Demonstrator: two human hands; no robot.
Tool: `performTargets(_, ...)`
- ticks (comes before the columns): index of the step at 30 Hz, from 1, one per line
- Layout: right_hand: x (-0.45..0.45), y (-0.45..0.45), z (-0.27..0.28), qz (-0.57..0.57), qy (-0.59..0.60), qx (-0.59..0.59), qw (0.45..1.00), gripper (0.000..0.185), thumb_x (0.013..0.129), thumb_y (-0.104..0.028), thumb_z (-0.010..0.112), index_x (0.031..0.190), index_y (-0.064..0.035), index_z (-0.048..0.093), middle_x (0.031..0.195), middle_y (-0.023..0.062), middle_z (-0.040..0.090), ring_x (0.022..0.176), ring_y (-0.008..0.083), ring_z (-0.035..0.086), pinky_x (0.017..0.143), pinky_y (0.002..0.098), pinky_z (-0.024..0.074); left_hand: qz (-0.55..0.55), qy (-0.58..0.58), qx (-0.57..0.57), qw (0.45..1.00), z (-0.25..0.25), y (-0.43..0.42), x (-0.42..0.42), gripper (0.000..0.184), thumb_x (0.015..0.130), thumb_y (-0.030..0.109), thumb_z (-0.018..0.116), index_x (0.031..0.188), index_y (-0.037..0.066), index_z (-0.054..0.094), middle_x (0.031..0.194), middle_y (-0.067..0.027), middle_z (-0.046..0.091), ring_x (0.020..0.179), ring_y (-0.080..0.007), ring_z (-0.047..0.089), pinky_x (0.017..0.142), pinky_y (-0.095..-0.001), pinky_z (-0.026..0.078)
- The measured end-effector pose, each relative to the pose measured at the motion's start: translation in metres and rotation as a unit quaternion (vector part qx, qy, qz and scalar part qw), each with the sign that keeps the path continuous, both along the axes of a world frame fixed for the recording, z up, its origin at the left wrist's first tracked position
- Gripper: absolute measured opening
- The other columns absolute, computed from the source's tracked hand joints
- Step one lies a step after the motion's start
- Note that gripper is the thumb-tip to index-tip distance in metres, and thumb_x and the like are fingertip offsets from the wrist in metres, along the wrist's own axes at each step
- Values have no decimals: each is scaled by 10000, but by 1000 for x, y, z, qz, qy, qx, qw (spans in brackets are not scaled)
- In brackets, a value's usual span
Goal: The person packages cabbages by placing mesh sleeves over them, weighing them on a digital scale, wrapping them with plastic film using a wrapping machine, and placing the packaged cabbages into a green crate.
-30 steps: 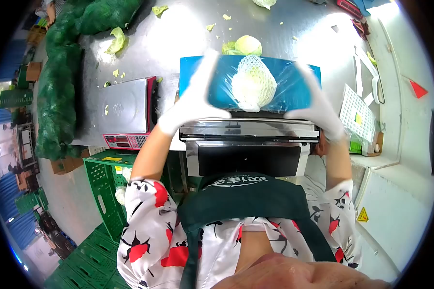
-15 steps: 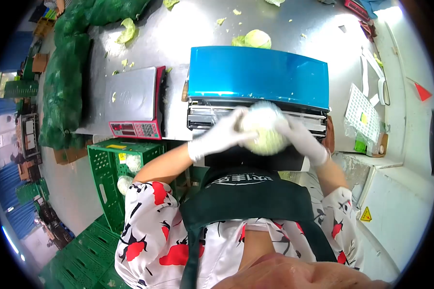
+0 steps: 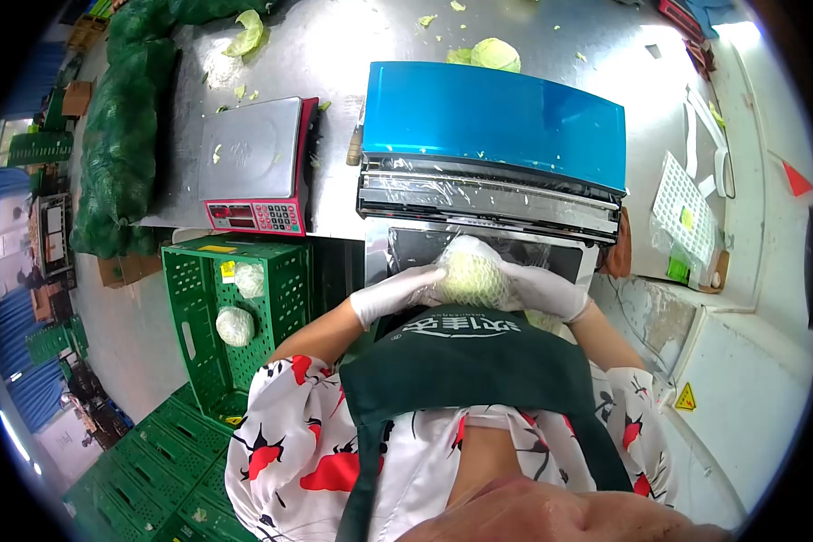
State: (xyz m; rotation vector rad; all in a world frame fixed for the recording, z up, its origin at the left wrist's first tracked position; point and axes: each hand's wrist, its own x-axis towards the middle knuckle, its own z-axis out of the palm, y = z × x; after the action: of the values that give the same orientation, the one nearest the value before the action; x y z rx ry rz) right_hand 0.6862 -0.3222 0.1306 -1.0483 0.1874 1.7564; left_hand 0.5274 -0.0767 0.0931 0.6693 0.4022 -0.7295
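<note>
Close in front of the dark green apron [image 3: 461, 370], grips a netted cabbage [image 3: 472, 278] with both white-gloved hands, pressing the left hand [image 3: 397, 295] to the left flank and the right hand [image 3: 549, 291] to the right flank. Holds the cabbage midway between the two hands, with the pale top toward the machine and the lower side next to the apron; bends the fingers of both hands around the sides, leaving the netted middle exposed between them. Cannot tell from this view whether in contact with the dark panel [image 3: 415, 246] underneath or just clear of it. Has, just beyond the grip, the metal bars [image 3: 479, 197] of that machine, and past those a broad, shiny blue cover [image 3: 497, 126]. At the left, well apart from the grip, has a red-edged digital scale [image 3: 248, 149] with a scrap on the silver plate, and, below the table edge, a green crate [image 3: 285, 275] with two pale wrapped heads [image 3: 236, 326] inside. Farther out, has a bare cabbage [image 3: 497, 56] just past the blue cover on the steel table [image 3: 334, 54], a loose leaf [image 3: 246, 34] toward the left, green net sacks [image 3: 122, 154] along the left side, and a white grid tray [image 3: 685, 212] at the right, near the wall.
</note>
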Motion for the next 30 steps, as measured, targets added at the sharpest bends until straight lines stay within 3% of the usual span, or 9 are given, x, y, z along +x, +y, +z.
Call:
performTargets(3, -22, -37, -13, 30, -349, -6, 936, 331, 966, -256, 632, 1231, -59, 657, 1160, 36, 672, 1032, 149, 635, 934, 334, 496, 31, -144, 275, 950, -6, -15, -33, 624, 979, 193, 616, 1501, 4, 332, 1421, -123, 515, 1293, -208, 521, 1094, -328, 418)
performTargets(6, -34, -58, -8, 80, -830, 48, 550, 174, 984, -156, 588, 892, -41, 682, 840, -16, 663, 824, 84, 612, 763, 251, 486, 44, -274, 608, 744, -4, -18, -44, 487, 948, 47, 604, 1421, 83, 491, 1065, -164, 694, 929, -234, 711, 853, -317, 553)
performTargets(7, -39, -60, -3, -13, -704, -25, 710, 181, 989, -163, 585, 890, -43, 678, 795, -16, 643, 773, 76, 595, 716, 245, 478, 87, -350, 670, 648, -4, -15, -40, 438, 964, 55, 581, 1397, 92, 521, 952, -163, 710, 849, -240, 723, 802, -321, 566)
performTargets(9, -51, -54, 10, -205, -346, -161, 901, 195, 1000, -176, 578, 887, -47, 671, 703, -14, 601, 672, 61, 563, 623, 231, 463, 183, -59, 452, 871, 26, -20, -31, 317, 1061, 147, 454, 1363, 76, 523, 648, -25, 598, 554, -106, 607, 539, -249, 518)
performTargets(15, -97, -100, -76, -86, -392, -268, 876, 318, 998, -289, 558, 901, 2, 642, 716, 113, 609, 643, 218, 560, 620, 359, 476, 19, 37, 338, 940, -27, -19, -59, 326, 1053, 235, 441, 1118, -15, 641, 629, -47, 582, 455, -121, 511, 445, -260, 438)
performTargets(21, -154, -58, -189, -75, -250, -40, 965, 303, 997, -256, 563, 1205, -50, 640, 1108, 73, 688, 988, 181, 642, 901, 326, 504, -307, -291, 506, 752, -84, -51, -58, 221, 837, 172, 612, 879, -32, 687, 803, -253, 666, 746, -427, 654, 720, -496, 537)
performTargets(26, -111, -1, -109, -4, -317, 239, 918, 368, 1031, -186, 508, 1365, -31, 518, 1342, 103, 589, 1228, 231, 556, 1063, 381, 443, -121, -526, 613, 577, -29, -22, -20, 343, 817, 146, 660, 1141, 34, 664, 736, -98, 682, 509, -260, 625, 491, -347, 526)
performTargets(28, -89, 16, -52, -269, 284, 230, 891, 380, 1063, -217, 431, 1378, -11, 482, 1312, 113, 608, 1199, 251, 582, 1051, 375, 448, 105, -391, 540, 738, 25, -23, 15, 285, 938, 107, 636, 1221, 80, 661, 709, -43, 664, 502, -104, 584, 499, -270, 480)
performTargets(30, -75, 40, -42, -194, 108, 244, 944, 251, 1026, -176, 501, 1199, -10, 577, 1179, 107, 637, 1089, 228, 621, 958, 365, 498, 196, -243, 463, 830, 51, -21, 39, 427, 909, 29, 643, 1330, 78, 590, 695, 50, 555, 537, -21, 433, 532, -191, 407)
